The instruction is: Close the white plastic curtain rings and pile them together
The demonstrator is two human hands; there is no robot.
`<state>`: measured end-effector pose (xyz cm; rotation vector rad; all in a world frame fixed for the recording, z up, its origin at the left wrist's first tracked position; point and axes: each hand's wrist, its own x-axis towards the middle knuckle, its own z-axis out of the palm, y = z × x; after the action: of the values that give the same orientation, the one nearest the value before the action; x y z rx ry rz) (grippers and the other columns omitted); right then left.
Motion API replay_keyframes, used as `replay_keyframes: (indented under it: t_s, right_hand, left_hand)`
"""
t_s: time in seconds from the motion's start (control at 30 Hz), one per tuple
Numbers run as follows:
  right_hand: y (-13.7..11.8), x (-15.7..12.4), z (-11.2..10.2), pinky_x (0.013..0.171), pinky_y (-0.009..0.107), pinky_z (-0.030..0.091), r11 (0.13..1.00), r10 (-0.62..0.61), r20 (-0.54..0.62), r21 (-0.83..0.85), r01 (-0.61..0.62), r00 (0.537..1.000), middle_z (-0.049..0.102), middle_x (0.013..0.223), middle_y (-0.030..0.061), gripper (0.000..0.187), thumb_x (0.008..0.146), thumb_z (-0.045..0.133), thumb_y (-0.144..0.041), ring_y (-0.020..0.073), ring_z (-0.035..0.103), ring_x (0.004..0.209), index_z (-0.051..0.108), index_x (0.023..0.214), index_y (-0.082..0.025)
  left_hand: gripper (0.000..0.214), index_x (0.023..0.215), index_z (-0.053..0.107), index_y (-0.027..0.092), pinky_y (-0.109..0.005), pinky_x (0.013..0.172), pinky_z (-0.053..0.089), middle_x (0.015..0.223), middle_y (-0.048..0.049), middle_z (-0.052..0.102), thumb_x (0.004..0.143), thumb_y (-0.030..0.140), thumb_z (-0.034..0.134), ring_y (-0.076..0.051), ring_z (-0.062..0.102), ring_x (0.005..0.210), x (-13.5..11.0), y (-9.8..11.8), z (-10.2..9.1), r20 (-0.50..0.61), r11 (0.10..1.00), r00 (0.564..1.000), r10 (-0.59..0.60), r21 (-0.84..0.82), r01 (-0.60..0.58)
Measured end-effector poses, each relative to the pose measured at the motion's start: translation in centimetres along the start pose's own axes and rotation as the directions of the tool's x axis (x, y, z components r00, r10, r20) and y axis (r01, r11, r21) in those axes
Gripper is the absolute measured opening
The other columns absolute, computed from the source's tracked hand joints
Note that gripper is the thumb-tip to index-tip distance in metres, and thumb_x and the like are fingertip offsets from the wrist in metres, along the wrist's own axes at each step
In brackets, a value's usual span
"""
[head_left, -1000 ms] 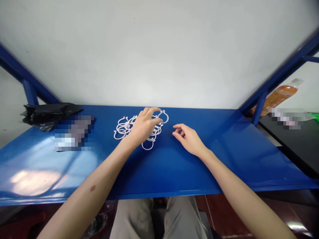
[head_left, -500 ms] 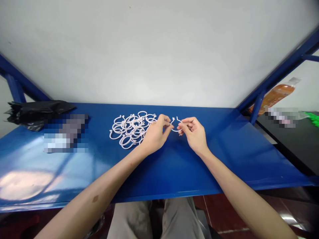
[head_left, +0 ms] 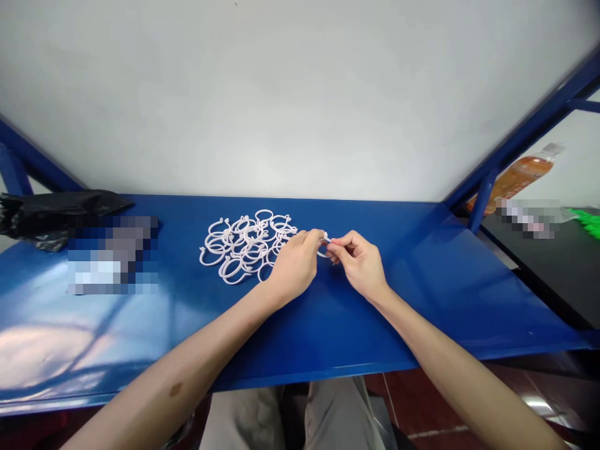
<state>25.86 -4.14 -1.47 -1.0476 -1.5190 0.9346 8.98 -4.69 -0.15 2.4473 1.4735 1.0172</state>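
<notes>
Between my two hands is a white plastic ring (head_left: 322,254), mostly covered by my fingers. My left hand (head_left: 297,262) pinches one side of it, with the fingers closed round it. On the other side my right hand (head_left: 359,262) grips it between thumb and fingers. The two ends of the ring meet or nearly meet between my fingertips; whether they are joined I cannot tell. Just left of my left hand lies a loose pile of white rings (head_left: 253,236), several of them with a gap and small knobs at the ends.
The blue table (head_left: 337,331) backs onto a pale wall (head_left: 290,100). At the left are a black plastic bag (head_left: 65,212) and a blurred dark object (head_left: 126,244). Past the blue frame (head_left: 482,194) on the right, a bottle of orange drink (head_left: 520,178) leans.
My hands have come closer together, and the ring's open gap has narrowed between my fingertips. My left hand has turned over more of the ring. The view has shifted slightly.
</notes>
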Motion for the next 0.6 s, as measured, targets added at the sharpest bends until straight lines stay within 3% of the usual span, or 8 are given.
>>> replay_keyframes:
  t_s: [0.13,0.27,0.33,0.47,0.53,0.6]
  right_hand:
    - [0.0,0.7,-0.8,0.065,0.031,0.055,0.973,-0.047,-0.006,-0.226,0.045,0.999,0.072,0.077,0.0019,0.026,0.092,0.065,-0.048,0.017,0.068,0.065,0.066,0.087,-0.022]
    - [0.1,2.1,-3.3,0.073,0.032,0.051,0.779,-0.179,-0.071,-0.62,0.097,0.981,0.072,0.092,0.0056,0.022,0.096,0.059,-0.04,0.0179,0.065,0.072,0.069,0.09,-0.021]
    - [0.3,2.6,-5.1,0.072,0.033,0.048,0.641,-0.161,-0.134,-0.768,0.0,0.978,0.069,0.1,0.007,0.019,0.096,0.058,-0.035,0.0187,0.064,0.075,0.071,0.091,-0.021]
    - [0.4,2.9,-7.7,0.066,0.033,0.043,0.381,0.05,-0.289,-0.879,-0.286,0.956,0.067,0.105,0.0089,0.018,0.096,0.056,-0.028,0.0212,0.064,0.077,0.074,0.098,-0.023]
    - [0.2,2.8,-8.2,0.064,0.033,0.043,0.328,0.091,-0.328,-0.882,-0.339,0.94,0.067,0.107,0.0103,0.021,0.097,0.055,-0.028,0.0219,0.065,0.077,0.075,0.101,-0.023]
    - [0.0,2.8,-8.0,0.065,0.034,0.044,0.343,0.044,-0.336,-0.879,-0.331,0.941,0.067,0.108,0.0111,0.021,0.097,0.054,-0.028,0.0234,0.066,0.081,0.074,0.104,-0.023]
  left_hand:
    - [0.027,0.112,0.065,0.018,-0.041,0.087,0.049,0.102,-0.0098,0.074,0.102,0.021,0.04,-0.027,0.064,0.1,0.5,-0.6,-0.9,0.06,0.966,0.995,0.076,0.243,-0.088]
    - [0.026,0.113,0.068,0.016,-0.048,0.096,0.043,0.121,-0.0145,0.07,0.098,0.026,0.049,-0.034,0.057,0.118,0.7,-2.1,-1.6,0.045,0.906,0.998,-0.054,0.422,0.03]
    - [0.027,0.114,0.069,0.014,-0.05,0.095,0.044,0.121,-0.0162,0.07,0.097,0.028,0.052,-0.036,0.057,0.117,0.6,-2.8,-1.6,0.093,0.887,0.989,-0.111,0.459,0.057]
    - [0.024,0.109,0.069,0.016,-0.048,0.091,0.045,0.11,-0.0143,0.072,0.096,0.023,0.05,-0.035,0.059,0.112,0.4,-3.2,-1.4,0.121,0.886,0.984,-0.129,0.46,0.06]
    - [0.021,0.102,0.069,0.018,-0.047,0.089,0.045,0.104,-0.013,0.073,0.095,0.02,0.05,-0.034,0.061,0.108,0.4,-3.1,-1.5,0.114,0.888,0.987,-0.116,0.457,0.051]
    - [0.018,0.1,0.068,0.018,-0.046,0.087,0.046,0.102,-0.0122,0.073,0.094,0.018,0.05,-0.033,0.063,0.105,0.5,-3.1,-1.6,0.088,0.896,0.991,-0.105,0.441,0.056]
